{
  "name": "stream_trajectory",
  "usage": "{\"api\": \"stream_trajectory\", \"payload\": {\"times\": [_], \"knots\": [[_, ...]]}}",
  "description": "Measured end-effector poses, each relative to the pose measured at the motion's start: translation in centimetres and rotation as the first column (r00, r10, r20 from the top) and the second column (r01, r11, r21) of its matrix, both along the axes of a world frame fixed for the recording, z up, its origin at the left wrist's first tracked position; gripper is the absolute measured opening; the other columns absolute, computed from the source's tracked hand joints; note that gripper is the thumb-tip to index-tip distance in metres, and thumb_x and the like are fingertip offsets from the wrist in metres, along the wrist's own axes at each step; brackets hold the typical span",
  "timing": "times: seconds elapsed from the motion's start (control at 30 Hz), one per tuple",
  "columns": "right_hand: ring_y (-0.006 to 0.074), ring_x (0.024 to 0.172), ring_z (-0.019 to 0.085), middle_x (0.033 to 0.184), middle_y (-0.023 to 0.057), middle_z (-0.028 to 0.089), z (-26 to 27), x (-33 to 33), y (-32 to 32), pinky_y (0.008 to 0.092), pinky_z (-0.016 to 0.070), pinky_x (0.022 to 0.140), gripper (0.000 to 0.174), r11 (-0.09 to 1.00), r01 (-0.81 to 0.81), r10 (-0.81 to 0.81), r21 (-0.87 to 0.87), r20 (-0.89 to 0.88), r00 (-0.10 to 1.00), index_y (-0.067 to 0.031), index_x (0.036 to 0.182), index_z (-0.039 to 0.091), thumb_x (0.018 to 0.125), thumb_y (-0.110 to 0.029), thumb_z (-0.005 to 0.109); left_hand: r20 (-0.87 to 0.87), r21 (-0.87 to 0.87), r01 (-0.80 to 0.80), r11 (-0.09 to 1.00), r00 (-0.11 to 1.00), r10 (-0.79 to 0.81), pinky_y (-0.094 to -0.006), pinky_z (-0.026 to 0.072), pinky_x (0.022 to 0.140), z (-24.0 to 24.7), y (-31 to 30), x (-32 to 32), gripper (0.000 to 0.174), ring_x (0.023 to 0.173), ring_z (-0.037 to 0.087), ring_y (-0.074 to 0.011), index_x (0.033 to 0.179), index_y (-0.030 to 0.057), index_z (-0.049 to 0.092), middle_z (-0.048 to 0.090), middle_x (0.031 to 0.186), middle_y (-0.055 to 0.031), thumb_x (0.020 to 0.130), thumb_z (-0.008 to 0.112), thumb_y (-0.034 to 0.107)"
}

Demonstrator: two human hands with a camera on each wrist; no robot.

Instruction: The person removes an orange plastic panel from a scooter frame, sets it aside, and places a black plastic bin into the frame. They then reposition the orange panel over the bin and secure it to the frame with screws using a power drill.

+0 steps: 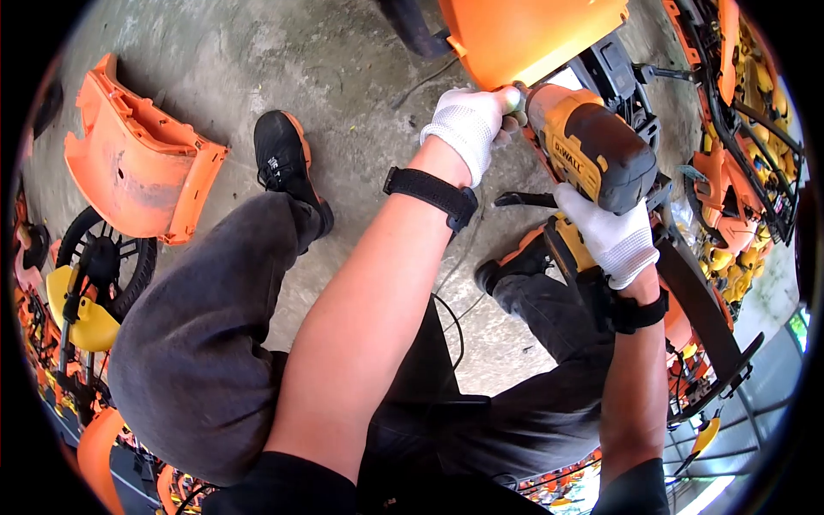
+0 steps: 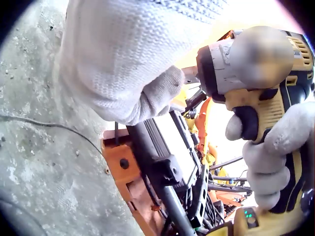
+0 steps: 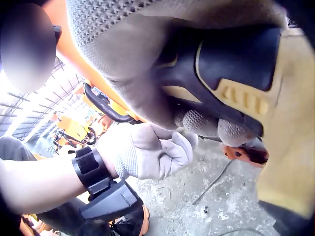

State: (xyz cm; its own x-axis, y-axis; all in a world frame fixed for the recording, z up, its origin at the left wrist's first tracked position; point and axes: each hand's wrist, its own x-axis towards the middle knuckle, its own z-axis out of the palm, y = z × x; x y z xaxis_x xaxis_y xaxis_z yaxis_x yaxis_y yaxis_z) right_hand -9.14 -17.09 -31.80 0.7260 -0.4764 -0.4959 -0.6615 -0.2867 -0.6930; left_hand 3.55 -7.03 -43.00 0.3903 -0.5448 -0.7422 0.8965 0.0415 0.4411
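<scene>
My right hand [image 1: 608, 233], in a white knit glove, grips the handle of a yellow and black DeWalt impact driver [image 1: 562, 137]. Its index finger lies at the black trigger [image 2: 247, 123], and green lights glow near the driver's base. The white-gloved left hand [image 1: 468, 127] is at the driver's nose, fingers curled around the short metal bit [image 2: 191, 74], most of which they hide. Just beyond both hands is a large orange plastic panel [image 1: 532, 34], its lower edge close over the left fingertips. Beneath the driver a dark frame with a white box [image 2: 170, 147] shows.
An orange curved body panel [image 1: 142, 163] lies on the concrete floor [image 1: 352, 103] at left, beside a black-tyred wheel [image 1: 107, 266]. Orange and yellow vehicle parts [image 1: 747, 197] are heaped at right. A thin cable [image 2: 54, 124] runs across the floor. The person's shoes flank the work.
</scene>
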Motion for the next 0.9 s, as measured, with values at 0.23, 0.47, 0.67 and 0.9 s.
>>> {"api": "stream_trajectory", "payload": {"times": [0.23,0.47,0.67,0.9], "knots": [[0.0137,0.084,0.061,0.094,0.0066,0.064,0.9,1.4,-0.1,0.0278,0.0495,0.074,0.030,1.000,-0.019,0.019,0.025,-0.007,1.000,0.0034,0.103,0.058,0.075,-0.004,0.066,0.520,0.389,0.151,0.909,0.778,-0.352,-0.0255,0.0473,0.060,-0.9,2.4,1.6,0.038,0.064,0.058,-0.0137,0.095,-0.0048,0.063,0.065,0.079,-0.0087,0.077,0.073,0.028],[0.0151,0.088,0.062,0.099,0.0079,0.064,0.6,1.1,-0.3,0.0290,0.0501,0.076,0.030,0.999,-0.025,0.026,0.040,-0.034,0.999,0.0026,0.106,0.058,0.077,-0.003,0.064,0.770,0.575,0.145,0.805,0.239,-0.592,-0.0354,0.0498,0.077,-0.8,2.0,4.0,0.042,0.090,0.063,-0.0309,0.107,0.0122,0.064,0.066,0.096,-0.0150,0.080,0.062,0.044],[0.0165,0.091,0.062,0.103,0.0095,0.063,0.7,1.0,-0.2,0.0293,0.0506,0.076,0.034,0.999,-0.007,0.009,0.040,-0.037,0.999,0.0024,0.110,0.056,0.078,-0.004,0.065,0.739,0.609,0.306,0.732,0.117,-0.663,-0.0346,0.0490,0.080,-0.6,2.5,5.6,0.053,0.094,0.063,-0.0290,0.114,0.0164,0.061,0.066,0.099,-0.0147,0.084,0.048,0.058],[0.0154,0.086,0.062,0.099,0.0084,0.064,1.6,1.8,0.2,0.0283,0.0502,0.072,0.031,1.000,0.005,-0.005,-0.002,-0.101,0.995,0.0025,0.107,0.058,0.079,-0.005,0.065,0.643,0.730,0.317,0.606,-0.016,-0.766,-0.0344,0.0494,0.081,-1.3,1.9,6.0,0.050,0.093,0.063,-0.0275,0.113,0.0164,0.062,0.067,0.099,-0.0123,0.085,0.049,0.056]]}}
